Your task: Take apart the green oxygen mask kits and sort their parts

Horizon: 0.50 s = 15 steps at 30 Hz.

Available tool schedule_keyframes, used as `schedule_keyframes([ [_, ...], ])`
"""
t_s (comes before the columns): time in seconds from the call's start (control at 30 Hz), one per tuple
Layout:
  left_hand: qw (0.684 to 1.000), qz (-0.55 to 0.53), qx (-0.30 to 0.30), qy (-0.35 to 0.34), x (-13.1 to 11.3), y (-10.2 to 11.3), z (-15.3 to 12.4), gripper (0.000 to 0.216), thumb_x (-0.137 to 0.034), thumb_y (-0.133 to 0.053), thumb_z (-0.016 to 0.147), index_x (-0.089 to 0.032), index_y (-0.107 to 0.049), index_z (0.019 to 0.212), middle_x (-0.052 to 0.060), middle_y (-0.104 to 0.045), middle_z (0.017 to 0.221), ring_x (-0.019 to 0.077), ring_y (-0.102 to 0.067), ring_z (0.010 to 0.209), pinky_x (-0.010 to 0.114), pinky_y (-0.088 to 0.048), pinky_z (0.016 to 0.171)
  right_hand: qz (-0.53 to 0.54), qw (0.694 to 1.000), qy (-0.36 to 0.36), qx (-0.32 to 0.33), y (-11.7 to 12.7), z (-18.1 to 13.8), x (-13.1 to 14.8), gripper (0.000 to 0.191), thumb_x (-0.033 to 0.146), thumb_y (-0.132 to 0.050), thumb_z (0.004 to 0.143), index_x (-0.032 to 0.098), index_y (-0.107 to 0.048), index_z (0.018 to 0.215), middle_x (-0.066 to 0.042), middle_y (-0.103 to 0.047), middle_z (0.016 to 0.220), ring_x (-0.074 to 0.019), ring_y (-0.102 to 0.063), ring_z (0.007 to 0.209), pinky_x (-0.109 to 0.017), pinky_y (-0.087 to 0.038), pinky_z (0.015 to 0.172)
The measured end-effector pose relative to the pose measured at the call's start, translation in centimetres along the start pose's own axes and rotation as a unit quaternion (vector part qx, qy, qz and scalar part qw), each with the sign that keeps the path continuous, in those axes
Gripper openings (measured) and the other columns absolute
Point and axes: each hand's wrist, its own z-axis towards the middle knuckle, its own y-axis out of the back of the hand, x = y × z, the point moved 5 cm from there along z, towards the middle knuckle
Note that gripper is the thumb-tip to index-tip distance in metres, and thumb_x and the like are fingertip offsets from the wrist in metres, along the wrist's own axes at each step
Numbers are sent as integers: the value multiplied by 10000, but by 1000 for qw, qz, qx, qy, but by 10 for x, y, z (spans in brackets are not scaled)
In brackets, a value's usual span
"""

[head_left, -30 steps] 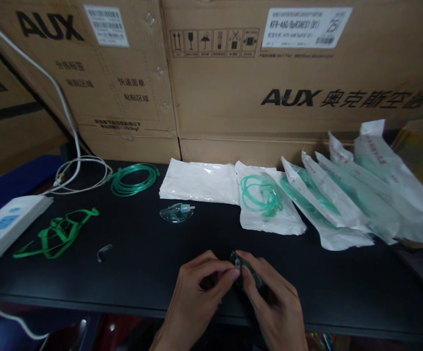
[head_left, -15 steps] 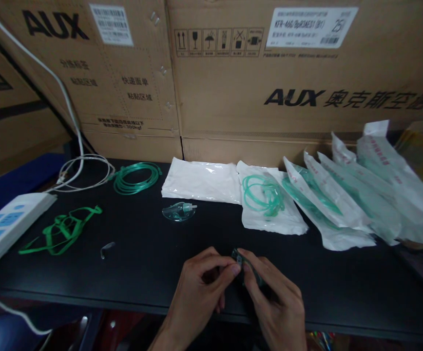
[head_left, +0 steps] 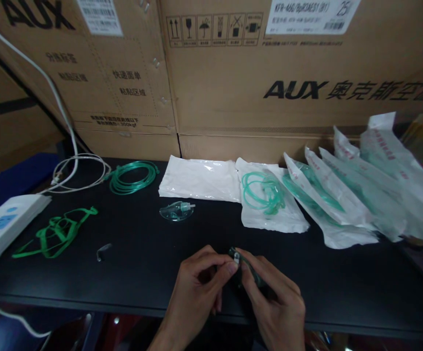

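Observation:
Over the near edge of the black table, my right hand (head_left: 275, 297) grips a transparent dark-green plastic piece (head_left: 256, 277), mostly hidden by the fingers. My left hand (head_left: 200, 287) pinches a small pale strip (head_left: 237, 257) at the edge of that piece, thumb against forefinger. Whether the strip is joined to the plastic, I cannot tell. Beyond the hands lies a clear oxygen mask (head_left: 177, 211) with a pale connector. Further left are a small clear bent piece (head_left: 104, 251) and a tangled green elastic strap (head_left: 56, 234).
Coiled green tubing (head_left: 133, 178) and a white power strip (head_left: 9, 229) occupy the left side. White packets (head_left: 200, 179), one with tubing (head_left: 264, 192) on it, line the back. Several bagged sets (head_left: 343, 195) lean at right. Large cardboard boxes (head_left: 226, 107) stand behind.
The camera view has shifted slightly, so the boxes sit a little higher in the picture. Both hands keep their hold; the pale strip at the left fingertips shows a bit more clearly.

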Motion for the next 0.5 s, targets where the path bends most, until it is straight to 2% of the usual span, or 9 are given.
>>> schedule_keyframes([
  [0.17,1000,10,7,-10,-3,0,0,302,-463,-714,925,-183,-810,863,-23,-529,784,-3,-473,399,113,-347,350,8,999,-31,-20,0,3,1,334,75,-703,877,296,-818,1100,-9,-849,997,-164,-817,851,-179,-645,758],
  [0.3,998,36,20,-41,-8,-1,0,265,-409,-706,939,-181,-806,847,-23,-533,753,11,-464,423,134,-352,382,-7,996,-90,-17,0,4,-6,258,140,-701,884,254,-835,1073,-40,-852,1015,-216,-828,885,-238,-666,791],
  [0.4,990,105,-31,-92,-12,4,-2,166,-328,-731,921,-190,-768,837,-24,-539,736,60,-525,529,148,-424,456,-13,993,-113,16,1,5,-11,217,215,-692,914,242,-836,1073,-59,-849,1034,-246,-823,936,-280,-667,826],
  [0.47,975,161,-77,-135,-16,8,-4,49,-263,-746,906,-216,-741,918,-11,-592,809,99,-602,659,162,-504,550,-16,992,-111,49,2,5,-12,212,256,-682,938,243,-832,1088,-68,-845,1059,-247,-817,968,-277,-660,843],
  [0.5,966,188,-84,-157,-18,10,-5,78,-235,-736,913,-237,-734,991,2,-636,888,119,-645,748,180,-550,628,-21,992,-110,63,4,5,-13,214,278,-676,951,241,-830,1095,-73,-843,1070,-245,-815,977,-273,-656,850],
])
